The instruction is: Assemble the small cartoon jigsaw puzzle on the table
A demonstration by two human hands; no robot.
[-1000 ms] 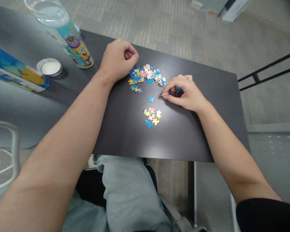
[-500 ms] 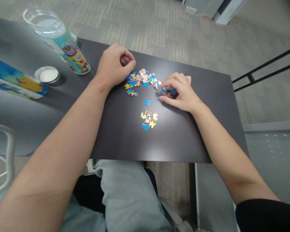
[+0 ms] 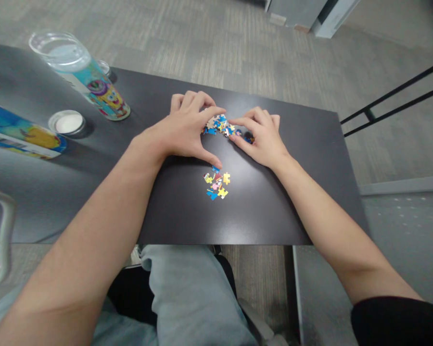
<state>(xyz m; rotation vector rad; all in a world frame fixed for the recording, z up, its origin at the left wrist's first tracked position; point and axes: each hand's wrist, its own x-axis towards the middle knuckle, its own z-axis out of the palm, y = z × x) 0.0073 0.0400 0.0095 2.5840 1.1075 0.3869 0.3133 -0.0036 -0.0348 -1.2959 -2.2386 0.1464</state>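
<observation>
two heaps of puzzle pieces lie on the dark surface (image 3: 274, 211): the far pile (image 3: 219, 126) sits between both hands, the near cluster (image 3: 216, 184) just below the left thumb. left hand (image 3: 187, 129) spread open, cupping the far pile; right hand (image 3: 260, 137) open, fingertips touching pieces. printed tube (image 3: 94, 86) and lid (image 3: 68, 123) well left.

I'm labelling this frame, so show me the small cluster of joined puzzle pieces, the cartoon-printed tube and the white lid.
small puzzle cluster (image 3: 216, 184), head view, on its middle pieces.
cartoon-printed tube (image 3: 94, 86), head view, on its printed side wall.
white lid (image 3: 67, 123), head view, on its white top.
</observation>
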